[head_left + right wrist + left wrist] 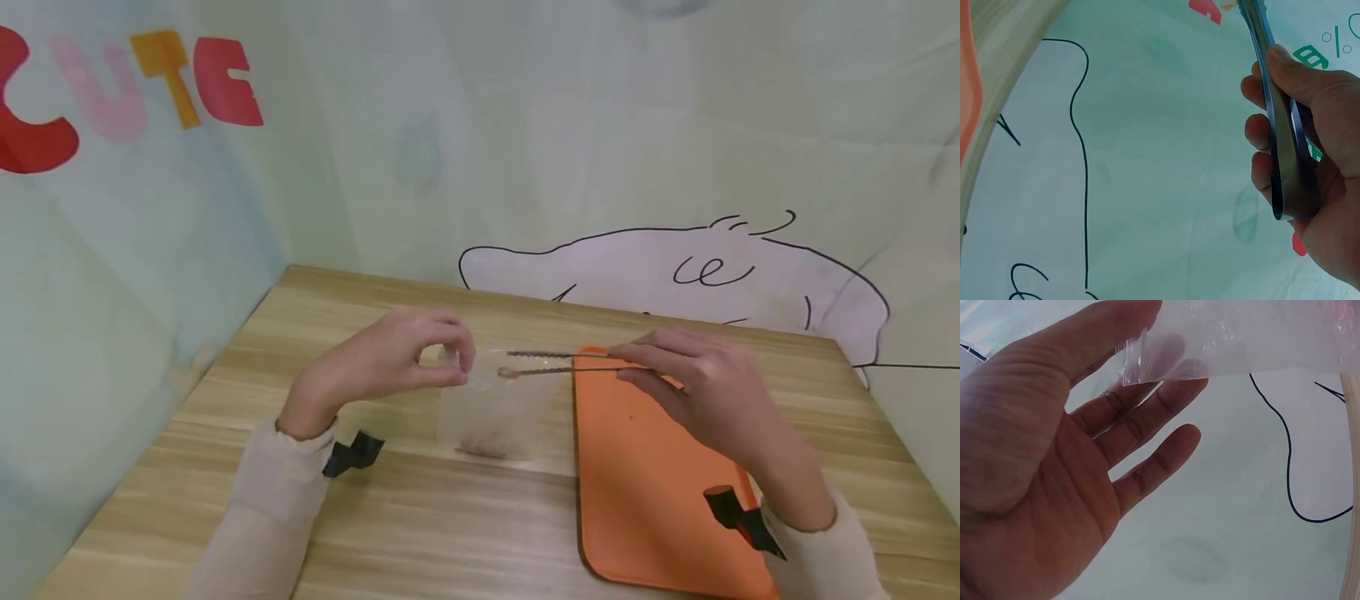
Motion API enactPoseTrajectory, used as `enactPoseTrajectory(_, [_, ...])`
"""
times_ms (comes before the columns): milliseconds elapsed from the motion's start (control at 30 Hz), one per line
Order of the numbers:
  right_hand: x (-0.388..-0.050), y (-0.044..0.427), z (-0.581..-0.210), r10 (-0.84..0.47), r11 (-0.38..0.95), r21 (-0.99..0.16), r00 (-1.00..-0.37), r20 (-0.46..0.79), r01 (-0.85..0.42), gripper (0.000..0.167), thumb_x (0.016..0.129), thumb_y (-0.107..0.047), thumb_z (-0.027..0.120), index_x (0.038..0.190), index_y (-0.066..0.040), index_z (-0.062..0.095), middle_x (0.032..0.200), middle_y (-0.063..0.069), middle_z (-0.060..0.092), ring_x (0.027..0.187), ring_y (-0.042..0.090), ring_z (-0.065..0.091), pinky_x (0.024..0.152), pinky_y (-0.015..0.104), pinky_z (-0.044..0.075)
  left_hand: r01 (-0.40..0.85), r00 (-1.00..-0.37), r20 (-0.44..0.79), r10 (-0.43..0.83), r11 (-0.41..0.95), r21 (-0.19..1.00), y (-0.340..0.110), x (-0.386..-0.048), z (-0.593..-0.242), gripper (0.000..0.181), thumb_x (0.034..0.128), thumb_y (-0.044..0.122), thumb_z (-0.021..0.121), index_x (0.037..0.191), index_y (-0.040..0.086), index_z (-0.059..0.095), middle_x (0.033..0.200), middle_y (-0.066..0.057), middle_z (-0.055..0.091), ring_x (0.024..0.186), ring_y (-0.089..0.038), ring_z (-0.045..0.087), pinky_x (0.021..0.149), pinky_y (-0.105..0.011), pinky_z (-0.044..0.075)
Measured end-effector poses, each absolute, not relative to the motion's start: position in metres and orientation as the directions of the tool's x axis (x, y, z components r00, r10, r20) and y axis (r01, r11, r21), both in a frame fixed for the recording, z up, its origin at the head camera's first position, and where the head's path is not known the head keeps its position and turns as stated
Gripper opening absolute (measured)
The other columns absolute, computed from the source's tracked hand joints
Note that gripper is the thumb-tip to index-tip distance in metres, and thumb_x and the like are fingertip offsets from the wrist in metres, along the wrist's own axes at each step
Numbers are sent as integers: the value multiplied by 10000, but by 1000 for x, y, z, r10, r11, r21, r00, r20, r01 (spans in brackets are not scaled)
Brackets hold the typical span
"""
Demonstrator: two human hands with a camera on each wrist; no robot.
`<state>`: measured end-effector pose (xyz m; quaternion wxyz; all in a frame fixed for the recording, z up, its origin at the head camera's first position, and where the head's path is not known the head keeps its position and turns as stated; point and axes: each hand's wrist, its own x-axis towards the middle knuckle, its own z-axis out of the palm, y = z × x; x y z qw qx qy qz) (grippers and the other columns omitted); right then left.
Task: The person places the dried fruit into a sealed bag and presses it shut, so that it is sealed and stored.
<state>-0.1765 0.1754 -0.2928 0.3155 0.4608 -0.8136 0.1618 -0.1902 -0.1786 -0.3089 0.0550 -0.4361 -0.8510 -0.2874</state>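
Note:
My left hand [390, 354] pinches the upper edge of a clear plastic bag [498, 417] between thumb and fingers. In the left wrist view, the bag [1260, 340] stretches away from the fingertips, while the other fingers hang apart below it. Some small pinkish-brown contents [483, 444] lie at the bottom of the bag. My right hand [705, 383] grips metal tongs [1288, 144] near their bent end. The tongs' tips are spread at the bag's mouth; a small brownish bit [507, 372] shows at the lower tip, too blurred to identify.
A flat orange board [645, 483] with rounded corners lies on the wooden table [465, 517], beneath my right forearm. Fabric walls [360, 167] with printed letters and a line drawing stand along the table's back and left edges.

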Motion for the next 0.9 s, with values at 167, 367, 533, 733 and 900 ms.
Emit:
enactPoseTrajectory(167, [-176,183,-302,-610,552,-31,-429,666,-833,446,1024,-471,512,1058,-111,772,936,-23,732,658,91,627,526,205,443,755,-632,313,709,471,457,-182,-191,-311,138,904,172,766,873,221,641,934,153,606,854,-51,550,774,-287,491])
enactPoseTrajectory(367, [-184,208,-320,-543,633,-90,-524,656,-769,473,1006,-495,528,1102,-91,755,926,-10,693,658,60,547,554,179,429,730,-660,297,690,495,472,-193,-187,-310,138,913,178,756,887,240,636,930,172,598,858,-43,556,776,-294,488])
enactPoseTrajectory(533, [-194,245,-354,-509,724,-136,-657,556,-676,206,858,-169,803,1047,-95,772,880,-4,651,650,49,525,544,194,412,717,-672,292,680,500,486,-197,-188,-310,112,915,176,753,959,211,655,949,157,619,880,-41,586,781,-306,496])
enactPoseTrajectory(733, [-190,288,-392,-482,812,-165,-803,351,-560,206,799,-112,835,997,-105,781,898,-5,675,665,21,519,547,255,440,677,-705,260,659,517,524,-198,-188,-314,333,904,195,770,1194,139,615,1046,84,661,970,-72,630,839,-348,524])
enactPoseTrajectory(900, [-187,299,-410,-485,817,-185,-824,293,-547,188,814,-133,829,996,-121,780,878,-39,682,672,-11,498,545,248,431,665,-716,239,656,538,517,-201,-189,-314,443,888,216,788,1277,144,587,1054,68,662,982,-87,638,826,-354,531])
